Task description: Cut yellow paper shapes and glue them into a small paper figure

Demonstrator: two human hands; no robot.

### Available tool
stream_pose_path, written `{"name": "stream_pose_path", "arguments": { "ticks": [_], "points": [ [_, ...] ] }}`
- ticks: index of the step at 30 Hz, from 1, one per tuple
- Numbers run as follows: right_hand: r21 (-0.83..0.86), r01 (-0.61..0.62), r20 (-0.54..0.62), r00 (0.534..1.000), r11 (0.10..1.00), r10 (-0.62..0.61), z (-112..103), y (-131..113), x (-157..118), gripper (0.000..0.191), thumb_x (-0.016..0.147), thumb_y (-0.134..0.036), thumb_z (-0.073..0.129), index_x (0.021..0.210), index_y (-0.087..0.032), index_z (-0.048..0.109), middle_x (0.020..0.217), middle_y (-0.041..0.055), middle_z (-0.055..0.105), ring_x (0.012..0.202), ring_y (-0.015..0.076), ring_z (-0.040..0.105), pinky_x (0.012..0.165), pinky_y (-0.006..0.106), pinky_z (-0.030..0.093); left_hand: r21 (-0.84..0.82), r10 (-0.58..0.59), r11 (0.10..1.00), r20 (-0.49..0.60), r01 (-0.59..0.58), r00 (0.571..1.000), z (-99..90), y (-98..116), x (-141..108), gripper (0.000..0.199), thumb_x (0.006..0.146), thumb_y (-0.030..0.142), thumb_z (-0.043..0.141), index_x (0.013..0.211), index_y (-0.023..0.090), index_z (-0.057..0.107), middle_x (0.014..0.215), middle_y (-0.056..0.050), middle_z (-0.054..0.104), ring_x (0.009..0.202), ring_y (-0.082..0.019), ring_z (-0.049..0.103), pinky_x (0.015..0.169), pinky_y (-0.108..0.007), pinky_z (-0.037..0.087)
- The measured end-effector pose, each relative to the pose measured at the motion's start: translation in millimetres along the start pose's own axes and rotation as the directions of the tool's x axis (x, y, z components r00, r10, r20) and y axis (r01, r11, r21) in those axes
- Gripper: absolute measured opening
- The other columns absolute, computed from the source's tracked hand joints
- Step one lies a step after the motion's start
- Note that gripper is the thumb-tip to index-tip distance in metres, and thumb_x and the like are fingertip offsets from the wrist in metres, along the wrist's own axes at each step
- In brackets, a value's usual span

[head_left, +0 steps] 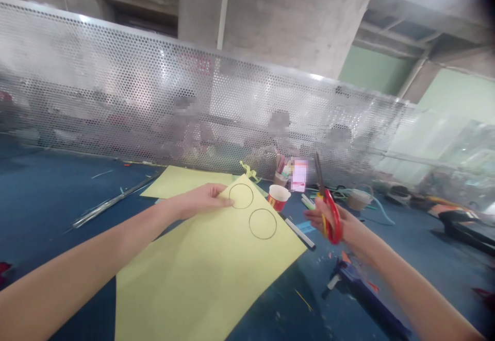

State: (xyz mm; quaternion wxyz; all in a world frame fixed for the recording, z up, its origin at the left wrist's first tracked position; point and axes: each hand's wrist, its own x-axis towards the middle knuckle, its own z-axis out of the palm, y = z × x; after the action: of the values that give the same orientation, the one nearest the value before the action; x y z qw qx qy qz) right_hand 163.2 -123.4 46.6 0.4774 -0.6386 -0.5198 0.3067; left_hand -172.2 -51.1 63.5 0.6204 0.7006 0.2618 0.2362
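My left hand (214,195) pinches the upper left edge of a large sheet of yellow paper (201,274), thumb on top. Two circles are drawn in dark line near the sheet's far corner, one close to my thumb. To the right, my right hand (327,217) has its fingers around the red and yellow handles of a pair of scissors (331,217). Their blades point up and away from the paper, and they look closed together. Between the hands, beyond the sheet, stands a red and white paper cup (278,197).
A blue glue gun (367,294) lies at the right front, a marker (299,233) beside the sheet's right edge. More yellow paper (185,181) lies behind my left hand. A lit phone (299,174) stands near a perforated metal panel (154,88). Long thin strips (112,204) lie left.
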Motion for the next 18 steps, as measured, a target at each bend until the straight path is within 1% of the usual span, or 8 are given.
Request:
{"name": "stream_pose_path", "arguments": {
  "ticks": [3,5,8,10,11,14,15,18],
  "points": [
    [0.303,-0.097,0.262,0.965,0.948,0.015,24,-20,-34,0.033,0.08,-0.054,0.05,0.089,-0.023,0.055,0.089,0.0076,0.069,0.085,0.022,0.066,0.072,0.032,0.052,0.102,-0.01,0.995,0.042,0.005,0.999,0.6,12,2,0.034,0.074,0.039,0.065,0.102,0.02,0.065,0.1,-0.006,0.069,0.082,-0.02,0.066,0.074,-0.029,0.048],
    [0.259,-0.093,0.332,0.943,0.961,0.002,40,-34,-50,0.03,0.073,-0.05,0.061,0.08,-0.023,0.053,0.078,0.0024,0.066,0.074,0.0193,0.064,0.064,0.029,0.051,0.22,-0.023,0.975,0.037,0.014,0.999,1.4,21,4,0.034,0.074,0.042,0.064,0.1,0.021,0.065,0.1,-0.005,0.069,0.081,-0.02,0.066,0.07,-0.027,0.047],
    [0.228,0.047,0.223,0.97,0.973,-0.099,61,-47,-57,0.042,0.054,-0.034,0.079,0.066,-0.022,0.04,0.056,-0.0079,0.049,0.052,0.0113,0.049,0.051,0.024,0.043,0.426,0.028,0.904,-0.012,-0.02,1.0,4.4,37,8,0.036,0.074,0.045,0.061,0.1,0.022,0.066,0.097,-0.003,0.069,0.084,-0.022,0.064,0.068,-0.026,0.046],
    [0.251,0.103,0.141,0.98,0.963,-0.142,70,-46,-52,0.045,0.051,-0.032,0.08,0.065,-0.022,0.038,0.056,-0.0086,0.046,0.05,0.0103,0.045,0.05,0.024,0.04,0.594,0.159,0.803,-0.132,-0.05,0.978,11.0,47,9,0.039,0.073,0.045,0.061,0.105,0.022,0.064,0.096,-0.003,0.069,0.086,-0.024,0.062,0.072,-0.028,0.044],
    [0.264,0.121,0.095,0.984,0.957,-0.15,73,-44,-48,0.043,0.051,-0.032,0.079,0.065,-0.022,0.04,0.057,-0.008,0.046,0.051,0.0109,0.045,0.05,0.024,0.039,0.68,0.273,0.731,-0.226,-0.05,0.935,16.7,51,8,0.042,0.073,0.044,0.062,0.109,0.023,0.063,0.097,-0.004,0.068,0.089,-0.024,0.061,0.077,-0.03,0.043],
    [0.298,0.166,-0.052,0.986,0.94,-0.158,77,-35,-36,0.042,0.05,-0.033,0.079,0.067,-0.022,0.043,0.056,-0.0075,0.046,0.051,0.0119,0.045,0.049,0.025,0.037,0.844,0.64,0.535,-0.371,-0.044,0.672,44.2,51,-4,0.032,0.077,0.041,0.058,0.1,0.02,0.065,0.105,-0.007,0.063,0.103,-0.025,0.052,0.092,-0.035,0.035],
    [0.312,0.186,-0.094,0.982,0.932,-0.165,77,-33,-33,0.042,0.05,-0.033,0.078,0.069,-0.022,0.043,0.057,-0.0079,0.045,0.051,0.0117,0.044,0.05,0.025,0.037,0.85,0.651,0.523,-0.346,-0.069,0.675,55.7,46,-10,0.028,0.08,0.042,0.054,0.089,0.019,0.067,0.094,-0.007,0.065,0.095,-0.023,0.055,0.09,-0.035,0.036],
    [0.364,0.248,-0.2,0.962,0.898,-0.185,78,-30,-30,0.04,0.057,-0.034,0.075,0.073,-0.024,0.04,0.063,-0.0081,0.045,0.058,0.0119,0.047,0.056,0.025,0.039,0.683,0.359,0.717,-0.184,-0.143,0.915,87.4,19,-24,0.04,0.079,0.05,0.052,0.061,0.018,0.066,0.057,-0.004,0.06,0.062,-0.019,0.057,0.068,-0.033,0.043]
  ]
}}
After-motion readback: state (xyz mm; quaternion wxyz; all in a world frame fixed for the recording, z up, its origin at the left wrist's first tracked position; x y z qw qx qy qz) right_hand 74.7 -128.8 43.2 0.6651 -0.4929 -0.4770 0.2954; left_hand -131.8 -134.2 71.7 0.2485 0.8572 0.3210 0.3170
